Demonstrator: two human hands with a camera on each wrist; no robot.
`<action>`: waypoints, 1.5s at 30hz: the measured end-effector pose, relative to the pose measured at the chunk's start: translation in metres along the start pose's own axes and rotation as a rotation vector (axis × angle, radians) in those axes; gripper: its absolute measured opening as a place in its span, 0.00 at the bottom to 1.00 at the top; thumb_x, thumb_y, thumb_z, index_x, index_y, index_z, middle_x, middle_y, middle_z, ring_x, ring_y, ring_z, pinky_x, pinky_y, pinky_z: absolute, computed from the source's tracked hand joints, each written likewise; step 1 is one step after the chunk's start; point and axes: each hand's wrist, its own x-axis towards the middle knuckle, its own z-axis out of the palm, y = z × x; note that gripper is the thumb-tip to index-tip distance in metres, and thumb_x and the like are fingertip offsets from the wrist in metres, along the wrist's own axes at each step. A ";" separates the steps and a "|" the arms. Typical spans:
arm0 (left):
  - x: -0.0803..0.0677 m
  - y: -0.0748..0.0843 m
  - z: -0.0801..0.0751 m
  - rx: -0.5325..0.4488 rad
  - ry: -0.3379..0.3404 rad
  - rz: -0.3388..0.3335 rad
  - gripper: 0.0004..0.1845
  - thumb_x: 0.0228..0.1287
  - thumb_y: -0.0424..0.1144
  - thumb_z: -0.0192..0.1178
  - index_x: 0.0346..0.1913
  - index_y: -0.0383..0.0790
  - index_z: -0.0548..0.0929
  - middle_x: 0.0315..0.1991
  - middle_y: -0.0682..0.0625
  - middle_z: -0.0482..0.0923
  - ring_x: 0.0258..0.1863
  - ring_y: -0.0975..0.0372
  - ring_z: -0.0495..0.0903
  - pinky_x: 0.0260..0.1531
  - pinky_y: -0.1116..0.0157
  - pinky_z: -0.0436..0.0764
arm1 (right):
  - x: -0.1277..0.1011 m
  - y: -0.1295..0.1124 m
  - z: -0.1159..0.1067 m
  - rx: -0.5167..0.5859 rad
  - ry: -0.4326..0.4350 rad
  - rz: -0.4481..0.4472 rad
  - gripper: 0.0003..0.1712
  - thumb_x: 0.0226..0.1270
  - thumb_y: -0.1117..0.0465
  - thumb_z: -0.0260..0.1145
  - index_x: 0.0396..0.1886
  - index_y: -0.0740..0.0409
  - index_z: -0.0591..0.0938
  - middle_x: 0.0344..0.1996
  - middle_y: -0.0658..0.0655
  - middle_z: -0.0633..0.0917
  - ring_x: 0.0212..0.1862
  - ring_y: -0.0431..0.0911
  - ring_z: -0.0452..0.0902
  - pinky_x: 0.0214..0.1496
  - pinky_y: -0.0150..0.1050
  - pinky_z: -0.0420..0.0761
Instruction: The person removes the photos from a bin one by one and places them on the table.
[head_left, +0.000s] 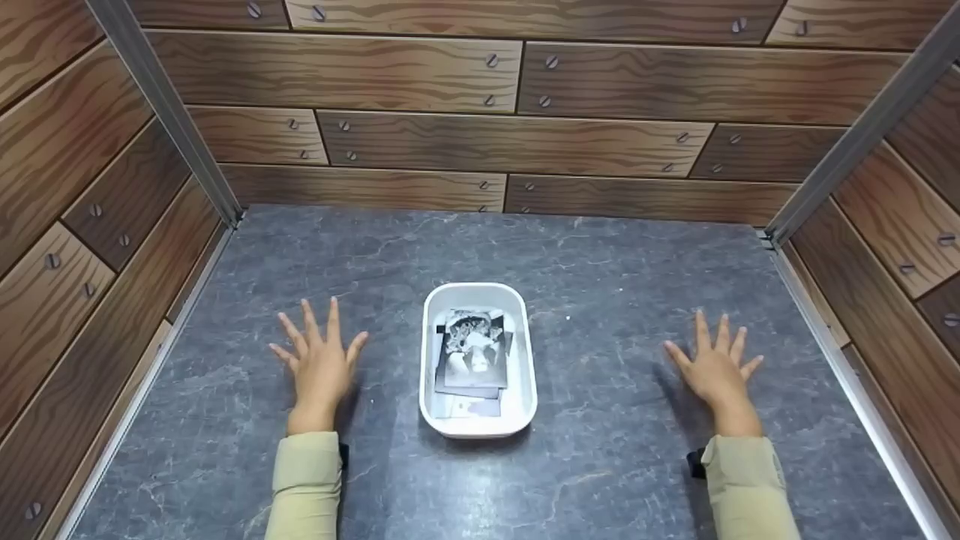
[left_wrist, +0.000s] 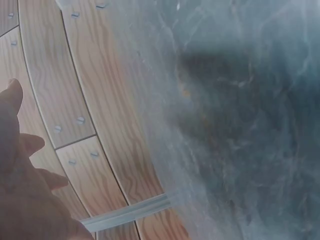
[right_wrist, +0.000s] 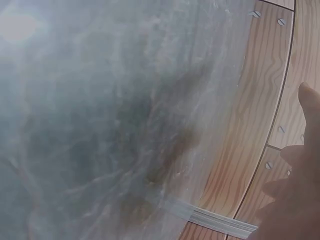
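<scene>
A white rectangular tub [head_left: 531, 375] with rounded corners stands mid-table in the head view. Inside it lies a loose stack of black-and-white photo prints [head_left: 476, 360]; the top one bears a picture, and those beneath are mostly covered. To the tub's left, my left hand [head_left: 321, 367] is held palm down with its fingers spread, touching no object. My right hand [head_left: 716, 371] is likewise spread on the other side, farther from the tub. Both wrist views show only part of each hand, the left [left_wrist: 30, 175] and the right [right_wrist: 297, 175], at the frame edges.
A dark grey marbled tabletop [head_left: 600, 277] lies under everything. Wood-plank-patterned walls [head_left: 420, 139] enclose it at the back and both sides, with metal posts [head_left: 169, 97] in the back corners. Metal strips [head_left: 855, 397] run along the side edges.
</scene>
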 end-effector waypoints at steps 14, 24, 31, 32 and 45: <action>0.008 0.026 0.006 -0.045 -0.012 0.008 0.40 0.72 0.58 0.49 0.78 0.49 0.45 0.77 0.34 0.32 0.72 0.35 0.26 0.63 0.27 0.33 | 0.020 -0.062 0.006 0.090 0.022 -0.075 0.49 0.73 0.34 0.45 0.78 0.54 0.34 0.74 0.71 0.28 0.71 0.69 0.15 0.65 0.74 0.23; 0.007 0.039 0.020 -0.395 -0.066 -0.074 0.39 0.73 0.51 0.51 0.78 0.43 0.45 0.76 0.31 0.35 0.73 0.34 0.37 0.68 0.32 0.41 | 0.012 -0.147 0.051 0.431 0.109 -0.201 0.43 0.73 0.53 0.58 0.77 0.62 0.47 0.74 0.74 0.44 0.75 0.69 0.34 0.74 0.66 0.41; 0.004 0.039 0.031 -0.641 -0.105 -0.084 0.38 0.73 0.44 0.53 0.76 0.36 0.47 0.75 0.29 0.44 0.73 0.38 0.46 0.72 0.41 0.49 | -0.004 -0.192 0.068 0.821 0.091 -0.126 0.40 0.72 0.59 0.60 0.75 0.64 0.51 0.73 0.73 0.54 0.73 0.67 0.50 0.75 0.59 0.53; 0.004 0.039 0.033 -0.670 -0.116 -0.089 0.38 0.73 0.44 0.53 0.76 0.35 0.47 0.74 0.29 0.45 0.73 0.38 0.48 0.72 0.42 0.51 | -0.006 -0.198 0.070 0.875 0.091 -0.124 0.39 0.71 0.61 0.60 0.75 0.66 0.52 0.72 0.74 0.56 0.72 0.68 0.52 0.74 0.59 0.56; 0.002 0.044 0.044 -0.919 -0.362 -0.197 0.35 0.74 0.40 0.51 0.75 0.31 0.50 0.69 0.26 0.59 0.64 0.36 0.66 0.49 0.43 0.80 | -0.023 -0.241 0.095 1.276 -0.122 -0.012 0.38 0.66 0.67 0.61 0.71 0.73 0.57 0.68 0.77 0.61 0.71 0.64 0.58 0.73 0.52 0.61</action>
